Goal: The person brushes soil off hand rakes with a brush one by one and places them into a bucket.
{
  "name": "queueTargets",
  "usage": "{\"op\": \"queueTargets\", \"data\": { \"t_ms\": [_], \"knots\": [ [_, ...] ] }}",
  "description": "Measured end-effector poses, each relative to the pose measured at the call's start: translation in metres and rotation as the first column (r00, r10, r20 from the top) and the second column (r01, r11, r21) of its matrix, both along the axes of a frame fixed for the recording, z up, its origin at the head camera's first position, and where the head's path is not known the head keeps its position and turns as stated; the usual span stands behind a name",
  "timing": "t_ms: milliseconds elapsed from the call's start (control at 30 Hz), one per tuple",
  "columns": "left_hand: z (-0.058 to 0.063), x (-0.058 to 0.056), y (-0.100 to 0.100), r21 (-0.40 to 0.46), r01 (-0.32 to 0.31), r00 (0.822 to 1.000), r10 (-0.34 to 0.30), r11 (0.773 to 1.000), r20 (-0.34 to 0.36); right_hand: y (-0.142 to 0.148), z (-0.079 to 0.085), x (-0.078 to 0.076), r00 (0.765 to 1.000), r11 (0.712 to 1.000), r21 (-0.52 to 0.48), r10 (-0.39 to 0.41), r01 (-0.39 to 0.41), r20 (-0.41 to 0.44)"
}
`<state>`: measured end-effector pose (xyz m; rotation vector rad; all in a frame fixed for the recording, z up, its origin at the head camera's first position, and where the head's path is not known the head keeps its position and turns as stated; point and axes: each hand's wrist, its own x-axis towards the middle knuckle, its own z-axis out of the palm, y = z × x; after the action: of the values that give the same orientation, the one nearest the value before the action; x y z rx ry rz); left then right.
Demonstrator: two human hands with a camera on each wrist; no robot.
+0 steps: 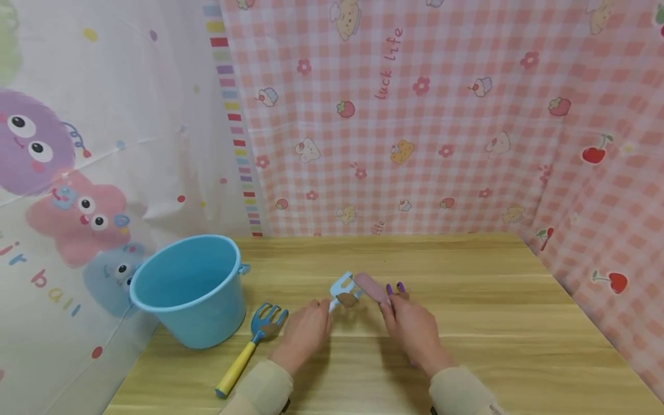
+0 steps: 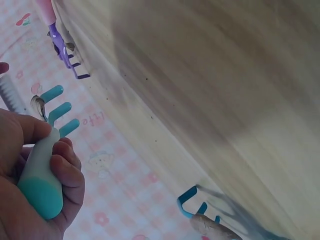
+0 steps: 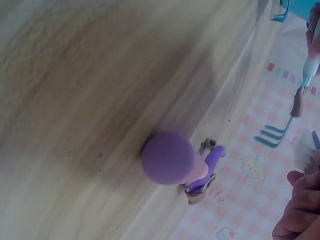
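Observation:
My left hand grips the pale handle of a small toy rake, whose light-blue tines are raised above the table. Brown, clay-like dirt clings near the base of those tines. In my right hand is a brush with a speckled pink back. Its white bristles face the rake, close to the dirt in the head view. A purple rake with a pink handle lies on the table beneath the right hand, partly hidden in the head view; brown dirt is on it too.
A light-blue bucket stands at the left of the wooden table. Beside it lies a blue rake with a yellow handle and dirt on its tines. Dark specks dot the tabletop. Patterned cloths hang at the back and sides.

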<state>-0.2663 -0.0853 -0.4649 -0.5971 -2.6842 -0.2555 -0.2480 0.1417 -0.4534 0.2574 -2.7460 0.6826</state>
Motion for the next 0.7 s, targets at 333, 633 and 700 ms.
{"op": "queueTargets", "data": {
  "t_ms": [333, 633, 700],
  "knots": [
    [0.0, 0.006, 0.004, -0.102, 0.03, 1.0, -0.029, 0.994, 0.008, -0.015, -0.002, 0.005, 0.982, 0.983, 0.17, 0.099, -0.071, -0.163],
    [0.0, 0.008, 0.005, -0.155, 0.051, 0.998, -0.056, 0.987, -0.026, -0.011, -0.008, 0.001, 0.982, 0.988, 0.153, 0.044, -0.016, -0.182],
    [0.0, 0.009, 0.005, -0.172, 0.056, 0.998, -0.061, 0.983, -0.02, -0.009, -0.01, -0.001, 0.985, 0.988, 0.152, 0.036, -0.01, -0.17]
  ]
}}
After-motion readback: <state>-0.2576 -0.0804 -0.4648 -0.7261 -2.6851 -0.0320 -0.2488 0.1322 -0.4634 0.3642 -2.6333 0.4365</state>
